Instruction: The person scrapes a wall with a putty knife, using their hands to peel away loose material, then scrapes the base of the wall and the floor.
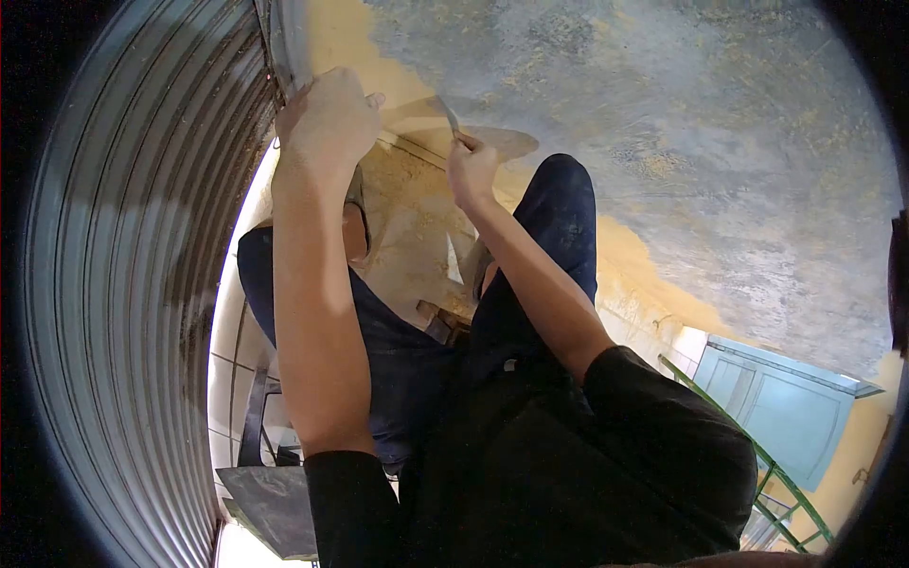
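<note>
My left hand (329, 118) is closed and raised at the wall's edge beside the shutter; whatever it may grip is hidden behind the fingers. Lower and to the right, my right hand (472, 172) pinches a thin flat scraper (447, 115), its blade angled up close to the wall. A shadow falls on the wall beside it. The wall (644, 123) has patchy grey coating over yellow, with bare yellow (346, 43) near the left edge.
A corrugated metal shutter (123, 284) runs along the left. Between my knees lies a dusty floor (407, 208). A green ladder (729, 421) and light-blue panelled doors (776, 407) are at lower right. A dark chair (270, 497) stands at lower left.
</note>
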Demonstrator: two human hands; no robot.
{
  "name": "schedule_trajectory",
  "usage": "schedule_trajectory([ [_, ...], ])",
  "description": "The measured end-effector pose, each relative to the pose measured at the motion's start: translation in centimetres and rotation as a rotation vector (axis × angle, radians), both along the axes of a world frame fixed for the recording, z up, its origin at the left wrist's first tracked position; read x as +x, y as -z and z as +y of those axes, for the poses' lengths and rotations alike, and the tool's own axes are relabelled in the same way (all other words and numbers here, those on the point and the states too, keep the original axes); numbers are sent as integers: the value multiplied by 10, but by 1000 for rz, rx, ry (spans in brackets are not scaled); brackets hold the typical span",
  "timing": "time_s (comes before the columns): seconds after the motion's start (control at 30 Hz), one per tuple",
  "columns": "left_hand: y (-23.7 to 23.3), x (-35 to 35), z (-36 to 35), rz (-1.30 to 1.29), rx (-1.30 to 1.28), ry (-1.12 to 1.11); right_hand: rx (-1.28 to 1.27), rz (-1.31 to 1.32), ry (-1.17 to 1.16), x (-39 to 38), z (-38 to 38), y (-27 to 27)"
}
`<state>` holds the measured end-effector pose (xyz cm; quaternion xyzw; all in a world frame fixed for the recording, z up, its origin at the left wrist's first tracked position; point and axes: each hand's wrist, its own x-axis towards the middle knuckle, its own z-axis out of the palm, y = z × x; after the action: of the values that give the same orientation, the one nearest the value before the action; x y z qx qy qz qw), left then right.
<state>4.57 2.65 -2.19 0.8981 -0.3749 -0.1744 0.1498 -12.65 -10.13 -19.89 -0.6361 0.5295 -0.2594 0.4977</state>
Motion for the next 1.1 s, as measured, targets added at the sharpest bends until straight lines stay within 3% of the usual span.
schedule_trajectory([
  [0.07, 8, 7, 0, -28, -34, -12, 64, -138, 33, 4, -1, -7],
  [0.17, 9, 2, -1, -54, -60, 1, -53, -75, -7, 11, -6, 48],
  [0.27, 7, -2, -1, -37, -39, -9, -55, 62, -21, 3, 8, -13],
  [0.47, 10, 1, -2, -36, -61, 8, -46, 195, -110, 7, -20, 21],
  [0.57, 15, -4, -2, -18, -43, -4, 7, 2, -12, 4, -1, -1],
  [0.7, -17, -8, 4, 46, 66, -45, -85, 29, -27, -9, -8, -17],
  [0.8, 13, 1, 0, -42, -39, 2, 109, -69, -85, 3, -29, 22],
  [0.87, 7, -4, 1, -20, -12, -7, -162, 184, -36, 17, -35, 57],
  [0.97, 11, 2, 4, -10, 16, -23, -40, -45, -30, -5, -1, 7],
  [1.1, 18, 11, 2, -65, -18, 21, 28, 3, 0, 0, -10, 10],
])
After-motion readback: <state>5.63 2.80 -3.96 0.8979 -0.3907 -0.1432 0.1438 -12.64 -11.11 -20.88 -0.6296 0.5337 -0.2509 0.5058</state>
